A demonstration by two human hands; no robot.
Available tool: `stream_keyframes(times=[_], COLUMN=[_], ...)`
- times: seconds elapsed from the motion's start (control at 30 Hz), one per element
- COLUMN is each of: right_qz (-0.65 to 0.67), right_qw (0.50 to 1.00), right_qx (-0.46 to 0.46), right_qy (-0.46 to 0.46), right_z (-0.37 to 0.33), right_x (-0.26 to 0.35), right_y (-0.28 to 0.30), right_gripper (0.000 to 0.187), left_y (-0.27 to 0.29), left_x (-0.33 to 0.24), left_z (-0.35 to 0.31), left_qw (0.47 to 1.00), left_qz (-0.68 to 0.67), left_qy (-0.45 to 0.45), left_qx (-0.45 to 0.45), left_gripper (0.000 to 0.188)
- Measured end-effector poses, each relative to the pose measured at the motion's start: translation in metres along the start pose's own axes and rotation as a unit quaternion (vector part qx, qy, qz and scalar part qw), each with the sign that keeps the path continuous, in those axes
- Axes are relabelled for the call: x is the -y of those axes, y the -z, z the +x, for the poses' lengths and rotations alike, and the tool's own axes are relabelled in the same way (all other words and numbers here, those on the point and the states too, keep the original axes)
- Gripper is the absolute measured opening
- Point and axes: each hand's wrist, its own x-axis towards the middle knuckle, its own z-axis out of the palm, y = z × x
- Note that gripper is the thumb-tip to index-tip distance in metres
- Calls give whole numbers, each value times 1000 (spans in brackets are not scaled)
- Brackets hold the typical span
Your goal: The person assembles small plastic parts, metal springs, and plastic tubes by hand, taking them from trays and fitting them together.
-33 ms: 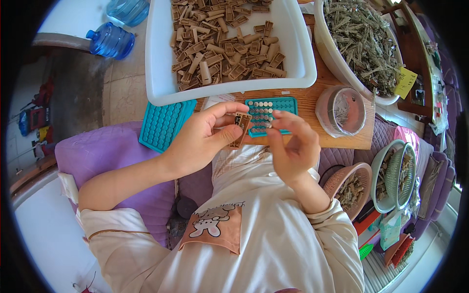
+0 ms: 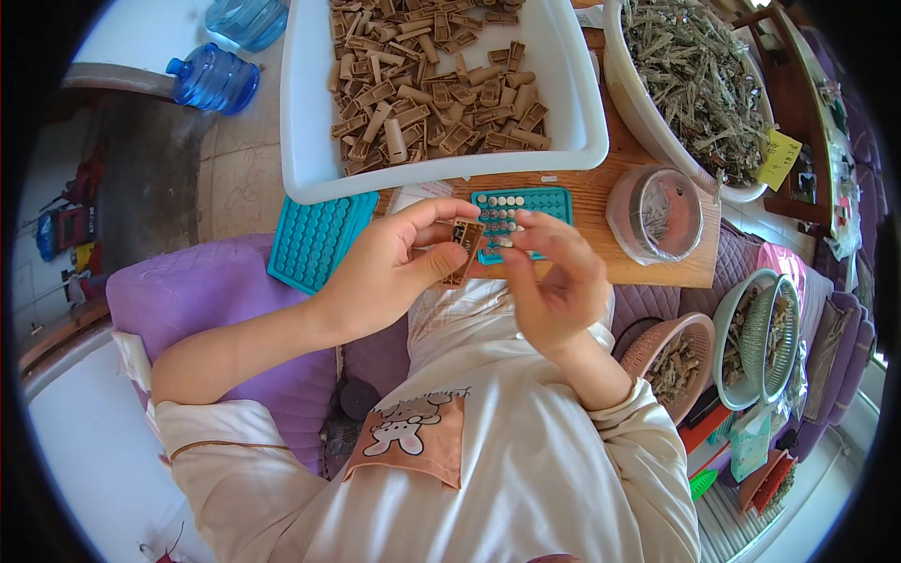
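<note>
My left hand point(image 2: 404, 249) grips a small brown plastic casing point(image 2: 460, 255) between thumb and fingers. Its hollow side shows, with small metal parts near the upper end. Just right of it, my right hand point(image 2: 558, 281) has thumb and forefinger brought together around what looks like a small silver disc point(image 2: 505, 241); the fingertips partly cover it. Behind the hands lies a teal tray point(image 2: 549, 199) with round pockets, and rows of silver discs fill its left part. More teal trays point(image 2: 314, 239) are stacked beyond my left forearm.
A white bin point(image 2: 441, 174) of brown casings stands at the far side of the wooden table point(image 2: 671, 270). To its right are a large tub point(image 2: 690, 84) of thin metallic pieces and a round clear container point(image 2: 657, 214). Pink point(image 2: 671, 366) and green baskets point(image 2: 771, 338) sit at right.
My right hand has moved slightly left, closer to the brown casing, and the small silver disc with it. My left hand stays almost where it was.
</note>
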Motion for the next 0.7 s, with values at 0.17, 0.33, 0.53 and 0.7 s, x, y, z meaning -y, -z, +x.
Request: stream_keyframes(times=[0.17,0.33,0.53,0.7], right_qz=[8,9,-193,-295], right_qw=[995,998,936,917], right_qx=[31,57,196,248], right_qy=[97,-24,-221,-107], right_z=[0,-2,-34,-61], right_x=[-7,-13,-63,-82], right_y=[-18,5,47,49], right_gripper=[23,22,23,24], left_y=[-6,-2,0,1], left_x=[-2,-7,-6,-4], left_z=[-2,0,0,1], left_qw=[998,999,998,998], left_qz=[-33,-10,-18,-31], left_qy=[-5,0,37,50], left_qx=[-46,-34,-38,-33], left_gripper=[28,23,24,25])
